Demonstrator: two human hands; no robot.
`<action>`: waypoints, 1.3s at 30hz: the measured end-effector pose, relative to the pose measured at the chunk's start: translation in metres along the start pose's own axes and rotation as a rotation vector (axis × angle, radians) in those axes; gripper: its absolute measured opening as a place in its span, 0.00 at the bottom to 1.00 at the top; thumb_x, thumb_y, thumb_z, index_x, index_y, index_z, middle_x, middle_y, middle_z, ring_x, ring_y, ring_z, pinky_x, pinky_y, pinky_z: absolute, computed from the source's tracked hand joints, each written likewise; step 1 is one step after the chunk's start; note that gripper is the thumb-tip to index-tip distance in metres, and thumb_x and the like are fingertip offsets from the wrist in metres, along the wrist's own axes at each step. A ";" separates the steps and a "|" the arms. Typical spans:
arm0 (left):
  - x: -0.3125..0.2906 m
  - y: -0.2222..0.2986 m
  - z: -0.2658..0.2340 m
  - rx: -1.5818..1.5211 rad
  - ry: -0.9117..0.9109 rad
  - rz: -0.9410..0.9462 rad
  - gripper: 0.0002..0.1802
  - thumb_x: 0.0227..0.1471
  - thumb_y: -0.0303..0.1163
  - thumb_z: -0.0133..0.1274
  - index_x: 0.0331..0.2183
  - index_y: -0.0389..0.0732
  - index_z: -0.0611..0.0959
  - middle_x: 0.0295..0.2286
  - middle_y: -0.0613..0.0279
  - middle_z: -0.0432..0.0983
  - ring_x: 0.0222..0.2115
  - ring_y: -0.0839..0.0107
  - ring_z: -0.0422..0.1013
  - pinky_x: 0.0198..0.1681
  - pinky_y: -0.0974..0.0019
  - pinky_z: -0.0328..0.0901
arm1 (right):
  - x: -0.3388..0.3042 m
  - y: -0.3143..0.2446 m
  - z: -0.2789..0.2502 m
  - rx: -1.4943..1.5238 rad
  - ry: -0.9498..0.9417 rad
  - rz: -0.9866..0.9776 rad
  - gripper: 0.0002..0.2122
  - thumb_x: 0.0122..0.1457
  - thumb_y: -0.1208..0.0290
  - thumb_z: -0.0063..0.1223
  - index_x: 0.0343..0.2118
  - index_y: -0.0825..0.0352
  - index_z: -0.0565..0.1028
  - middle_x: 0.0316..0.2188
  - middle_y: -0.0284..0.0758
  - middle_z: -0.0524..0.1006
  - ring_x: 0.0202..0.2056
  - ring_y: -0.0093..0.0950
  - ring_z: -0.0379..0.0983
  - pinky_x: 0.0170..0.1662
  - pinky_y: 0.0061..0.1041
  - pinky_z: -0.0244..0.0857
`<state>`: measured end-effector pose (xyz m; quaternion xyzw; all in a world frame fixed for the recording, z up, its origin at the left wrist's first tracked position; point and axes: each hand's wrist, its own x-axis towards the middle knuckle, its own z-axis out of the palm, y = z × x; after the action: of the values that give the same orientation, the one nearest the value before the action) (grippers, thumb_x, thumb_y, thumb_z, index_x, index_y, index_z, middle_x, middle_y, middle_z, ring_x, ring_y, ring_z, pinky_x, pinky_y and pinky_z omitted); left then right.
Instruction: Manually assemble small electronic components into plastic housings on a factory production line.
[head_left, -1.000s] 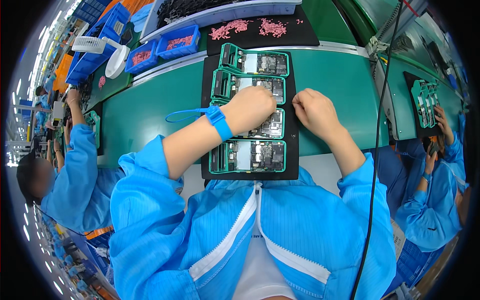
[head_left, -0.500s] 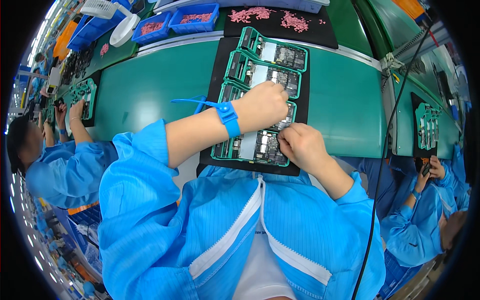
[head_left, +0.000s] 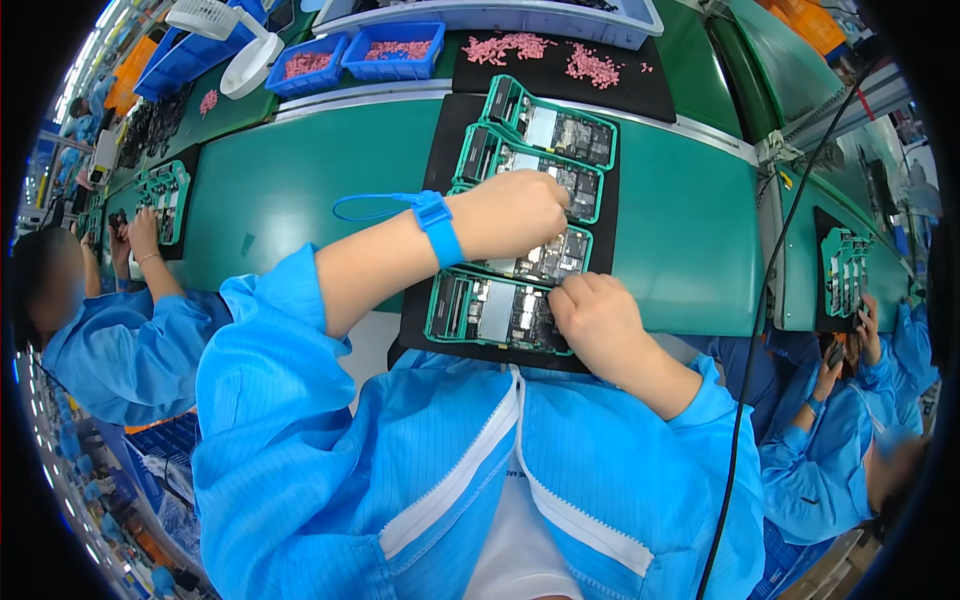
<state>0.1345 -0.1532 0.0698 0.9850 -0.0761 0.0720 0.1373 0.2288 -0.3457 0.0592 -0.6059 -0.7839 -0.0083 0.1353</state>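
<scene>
Several green frames holding dark circuit boards stand in a column on a black mat [head_left: 606,255] in front of me. The nearest frame [head_left: 497,312] shows a grey plate beside its board. My left hand [head_left: 518,212], wearing a blue wrist strap [head_left: 436,226], is closed above the second-nearest frame [head_left: 555,262] and hides part of it. Its fingertips point down, and what they pinch is hidden. My right hand [head_left: 600,322] is closed too, its thumb and fingers pressed together at the right edge of the nearest frame; I cannot see anything between them.
Pink pieces [head_left: 592,66] lie in heaps on a black mat at the back, near two blue bins [head_left: 404,68] of similar pieces. A white fan [head_left: 250,66] stands back left. A black cable [head_left: 765,290] hangs at right. Co-workers sit on both sides.
The frames and both hands appear slightly lower in the picture. My left hand has shifted a little left, its fingers still curled; my right hand stays by the nearest frame's edge.
</scene>
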 end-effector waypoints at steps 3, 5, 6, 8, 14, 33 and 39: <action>0.007 -0.027 -0.026 0.026 0.187 0.015 0.04 0.41 0.29 0.55 0.22 0.39 0.81 0.22 0.57 0.73 0.29 0.59 0.72 0.33 0.59 0.68 | -0.008 0.005 -0.002 0.043 0.043 -0.047 0.07 0.43 0.72 0.50 0.27 0.67 0.74 0.20 0.32 0.68 0.25 0.29 0.69 0.28 0.28 0.63; 0.010 -0.052 -0.047 0.015 0.343 -0.151 0.07 0.44 0.32 0.52 0.23 0.40 0.83 0.24 0.56 0.75 0.30 0.56 0.73 0.34 0.56 0.69 | -0.012 0.006 -0.003 0.057 0.080 -0.061 0.14 0.42 0.74 0.51 0.35 0.69 0.77 0.19 0.31 0.67 0.22 0.28 0.68 0.25 0.28 0.62; 0.011 -0.071 -0.055 -0.001 0.414 -0.210 0.08 0.45 0.33 0.53 0.24 0.40 0.83 0.25 0.54 0.76 0.30 0.55 0.73 0.35 0.56 0.68 | -0.013 0.007 -0.005 0.073 0.070 -0.051 0.14 0.42 0.74 0.52 0.35 0.68 0.77 0.19 0.31 0.67 0.22 0.28 0.68 0.25 0.28 0.62; 0.012 -0.107 -0.066 0.047 0.465 -0.370 0.07 0.45 0.31 0.53 0.26 0.40 0.84 0.26 0.53 0.77 0.30 0.53 0.73 0.36 0.56 0.68 | -0.012 0.008 -0.005 0.084 0.065 -0.055 0.14 0.42 0.75 0.54 0.35 0.67 0.77 0.17 0.30 0.66 0.20 0.28 0.67 0.23 0.28 0.62; 0.015 -0.204 -0.038 0.081 0.323 -0.543 0.08 0.41 0.34 0.59 0.27 0.43 0.84 0.26 0.52 0.78 0.30 0.54 0.75 0.36 0.54 0.69 | 0.023 0.035 -0.026 0.450 -0.023 0.015 0.07 0.44 0.76 0.56 0.29 0.64 0.78 0.18 0.34 0.70 0.23 0.34 0.71 0.26 0.32 0.67; 0.007 -0.235 -0.028 0.082 0.358 -0.501 0.04 0.40 0.27 0.57 0.21 0.37 0.79 0.26 0.51 0.75 0.32 0.53 0.72 0.38 0.54 0.67 | 0.314 0.201 0.056 0.222 0.092 0.412 0.06 0.47 0.72 0.53 0.25 0.68 0.79 0.27 0.46 0.78 0.33 0.44 0.76 0.39 0.39 0.70; 0.009 -0.233 -0.028 0.195 0.333 -0.500 0.03 0.42 0.28 0.56 0.22 0.39 0.79 0.26 0.52 0.75 0.33 0.54 0.71 0.39 0.56 0.66 | 0.321 0.194 0.052 0.037 -0.001 0.400 0.08 0.45 0.73 0.50 0.25 0.71 0.79 0.28 0.50 0.77 0.34 0.45 0.76 0.39 0.40 0.70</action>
<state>0.1794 0.0755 0.0378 0.9564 0.1993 0.2032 0.0664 0.3296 0.0187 0.0514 -0.7471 -0.6478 0.0336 0.1449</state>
